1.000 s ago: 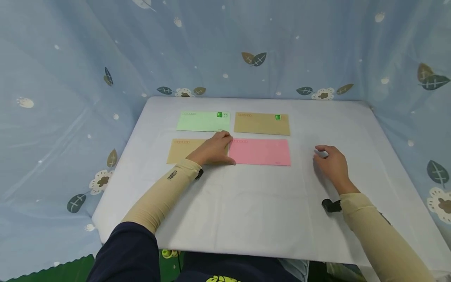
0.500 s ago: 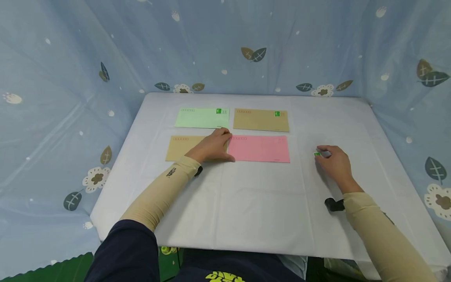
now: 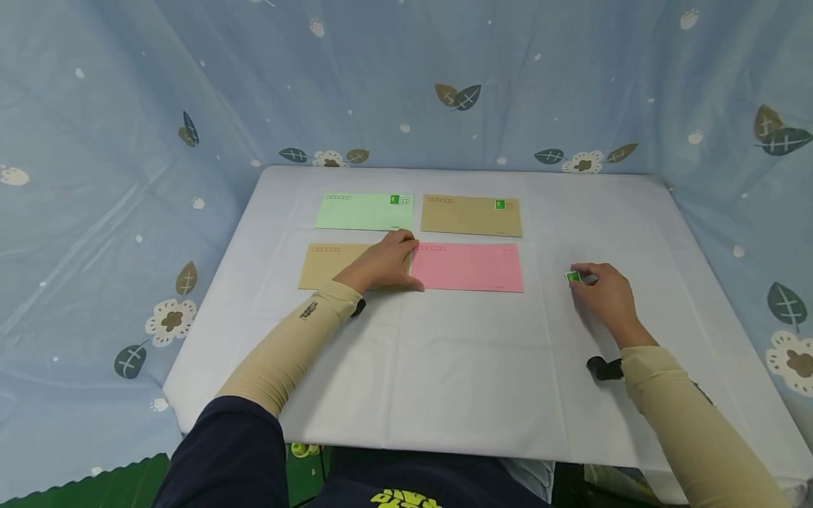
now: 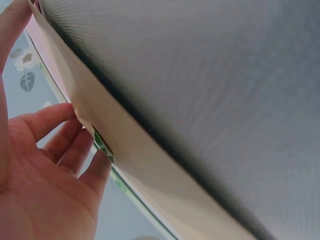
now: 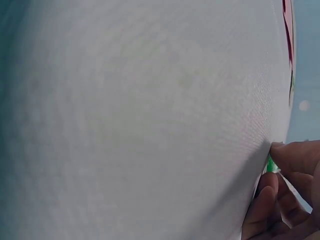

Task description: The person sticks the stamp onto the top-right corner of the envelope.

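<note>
My right hand point(image 3: 606, 295) pinches a small green postage stamp point(image 3: 574, 276) between thumb and fingers, low over the white cloth to the right of the envelopes. A sliver of that green shows between the fingers in the right wrist view. My left hand point(image 3: 384, 267) lies over the right part of the front tan envelope point(image 3: 320, 267). Its thumb and fingertips spread along the left edge of the pink envelope point(image 3: 470, 267). In the left wrist view, a green stamp point(image 4: 103, 146) shows on the tan envelope beside the fingertips; the head view hides it under the hand.
Behind lie a light green envelope point(image 3: 362, 213) and a second tan envelope point(image 3: 466, 217), each with a green stamp at its upper right. A white cloth point(image 3: 470, 374) covers the table. A blue patterned curtain point(image 3: 394, 77) encloses the back and sides.
The green stamp has come into view at my right fingertips, and the right hand has shifted slightly. The left hand stays on the envelopes. The head view has tilted a little.
</note>
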Available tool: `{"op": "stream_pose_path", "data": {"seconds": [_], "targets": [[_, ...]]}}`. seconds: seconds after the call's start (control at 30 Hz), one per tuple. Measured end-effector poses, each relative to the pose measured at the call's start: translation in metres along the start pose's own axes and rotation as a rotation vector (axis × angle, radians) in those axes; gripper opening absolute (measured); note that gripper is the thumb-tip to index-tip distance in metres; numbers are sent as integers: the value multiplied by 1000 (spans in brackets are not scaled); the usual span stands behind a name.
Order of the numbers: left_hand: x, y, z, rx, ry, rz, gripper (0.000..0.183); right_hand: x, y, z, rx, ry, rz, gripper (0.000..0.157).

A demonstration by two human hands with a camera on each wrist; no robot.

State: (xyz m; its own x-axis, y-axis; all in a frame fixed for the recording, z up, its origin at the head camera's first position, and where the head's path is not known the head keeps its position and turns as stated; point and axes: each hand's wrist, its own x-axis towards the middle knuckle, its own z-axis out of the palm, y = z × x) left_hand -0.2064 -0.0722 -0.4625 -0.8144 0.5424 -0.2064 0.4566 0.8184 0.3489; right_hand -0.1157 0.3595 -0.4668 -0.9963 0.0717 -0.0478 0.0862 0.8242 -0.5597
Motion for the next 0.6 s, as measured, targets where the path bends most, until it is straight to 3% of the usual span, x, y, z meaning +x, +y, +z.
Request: {"op": "stream_pose_path", "data": {"seconds": [0.6], "targets": [[0,0,-1,6,-5,7,110,2,-2,0,-13,10,-1,35]]}}
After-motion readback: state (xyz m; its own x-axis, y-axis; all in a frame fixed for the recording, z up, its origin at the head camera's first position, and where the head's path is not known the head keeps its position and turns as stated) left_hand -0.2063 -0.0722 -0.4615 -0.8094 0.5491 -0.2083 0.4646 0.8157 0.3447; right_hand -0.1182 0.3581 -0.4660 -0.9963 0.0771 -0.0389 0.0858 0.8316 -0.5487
